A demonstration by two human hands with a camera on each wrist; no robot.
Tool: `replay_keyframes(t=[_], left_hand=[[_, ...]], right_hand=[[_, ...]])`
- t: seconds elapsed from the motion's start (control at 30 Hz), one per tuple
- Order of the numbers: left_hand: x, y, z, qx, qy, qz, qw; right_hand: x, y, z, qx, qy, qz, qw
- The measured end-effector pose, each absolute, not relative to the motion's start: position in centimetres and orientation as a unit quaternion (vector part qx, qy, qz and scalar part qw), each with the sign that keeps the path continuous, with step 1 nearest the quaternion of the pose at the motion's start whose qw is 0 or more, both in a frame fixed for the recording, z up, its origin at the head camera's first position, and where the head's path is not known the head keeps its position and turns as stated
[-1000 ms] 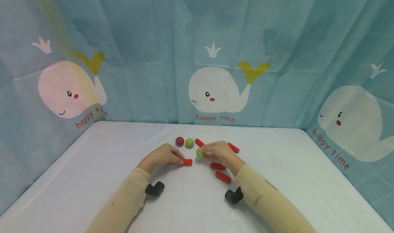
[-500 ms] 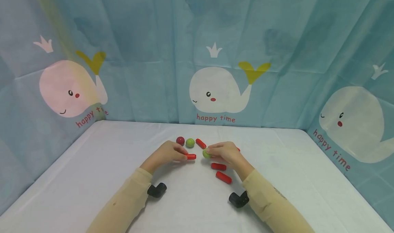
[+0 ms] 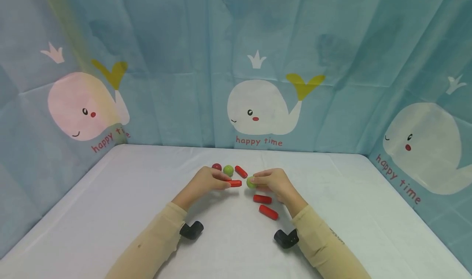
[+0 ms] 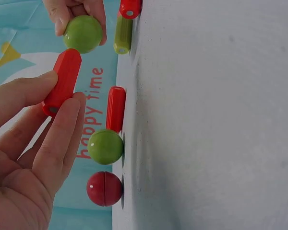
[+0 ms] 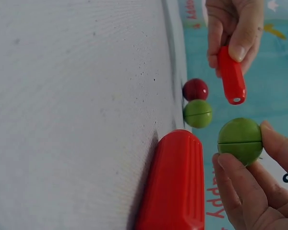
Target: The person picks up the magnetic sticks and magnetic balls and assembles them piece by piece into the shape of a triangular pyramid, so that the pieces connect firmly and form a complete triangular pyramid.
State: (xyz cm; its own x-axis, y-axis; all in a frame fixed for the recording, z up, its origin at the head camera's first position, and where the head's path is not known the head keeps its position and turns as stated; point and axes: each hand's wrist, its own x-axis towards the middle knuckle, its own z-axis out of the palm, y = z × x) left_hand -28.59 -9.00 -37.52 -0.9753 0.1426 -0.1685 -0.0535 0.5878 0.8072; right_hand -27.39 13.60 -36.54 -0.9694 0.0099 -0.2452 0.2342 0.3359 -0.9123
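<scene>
My left hand (image 3: 206, 182) pinches a red ridged stick (image 4: 62, 81) between thumb and fingers, raised off the table. A small hole shows in the stick's end in the right wrist view. My right hand (image 3: 275, 184) pinches a green ball (image 5: 240, 141) with a groove round its middle, also held above the table. The stick's free end points toward this ball, with a small gap between them in the head view. Behind the hands, a dark red ball (image 3: 216, 166) and a second green ball (image 3: 228, 171) rest side by side, with another red stick (image 3: 241, 172) nearby.
Two red sticks lie nearer me: one just before my right hand (image 3: 262, 199), the other lower (image 3: 268, 212). A yellow-green stick (image 4: 123, 36) shows in the left wrist view. Black wrist cameras jut inward from both sleeves. A blue whale-print curtain (image 3: 177, 86) stands behind the white table (image 3: 110, 197).
My left hand has lifted the red stick and carried it rightward and farther away. The right hand has shifted slightly right with the green ball, hiding the far right red stick.
</scene>
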Motion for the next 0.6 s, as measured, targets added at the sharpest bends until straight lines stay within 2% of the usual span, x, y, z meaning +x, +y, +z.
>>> replay_keyframes(t=[0.6], left_hand=[[-27.87, -8.17, -37.47, 0.048, 0.868, 0.483, 0.099]], right_hand=[[-27.16, 13.35, -36.94, 0.072, 0.8, -0.587, 0.103]])
